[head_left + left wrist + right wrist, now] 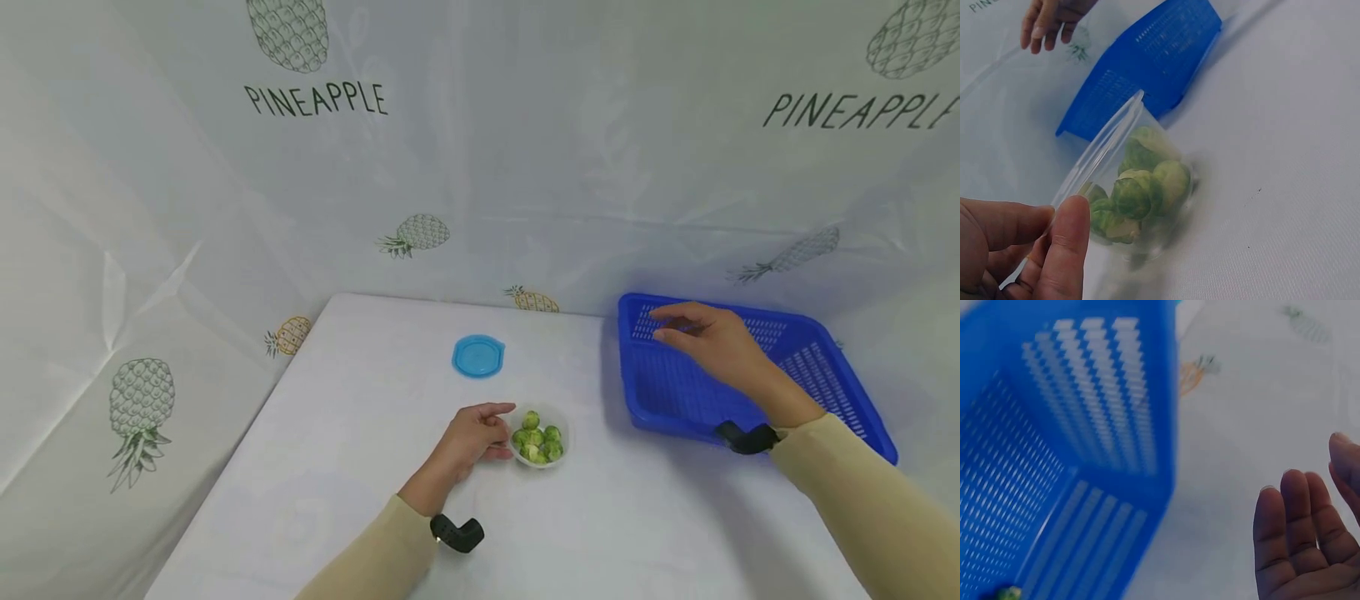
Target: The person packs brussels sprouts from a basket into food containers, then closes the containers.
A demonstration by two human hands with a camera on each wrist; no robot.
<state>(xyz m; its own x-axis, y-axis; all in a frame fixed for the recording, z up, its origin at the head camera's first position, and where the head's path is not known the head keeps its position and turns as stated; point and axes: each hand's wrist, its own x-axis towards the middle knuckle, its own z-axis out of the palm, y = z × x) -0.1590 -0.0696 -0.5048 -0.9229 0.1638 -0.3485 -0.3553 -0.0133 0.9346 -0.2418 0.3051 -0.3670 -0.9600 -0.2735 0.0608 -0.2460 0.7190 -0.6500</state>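
A clear round plastic tub (pixel 564 437) stands on the white table, with several Brussels sprouts (pixel 532 437) inside. My left hand (pixel 472 437) is at the tub's left side; in the left wrist view its thumb (pixel 1066 250) and a finger pinch the rim. Over the blue plastic basket (pixel 637 400) hovers my right hand (pixel 716 346), fingers loosely bent and nothing between them. The right wrist view shows its fingers (pixel 1300 531) apart from the basket wall. A small green thing (pixel 1009 592), partly cut off, shows low in the basket there.
A light blue round lid (pixel 478 357) lies flat on the table (pixel 360 392) behind the tub. Pineapple-printed white sheeting (pixel 540 167) hangs behind and at the sides. The basket occupies the table's right side.
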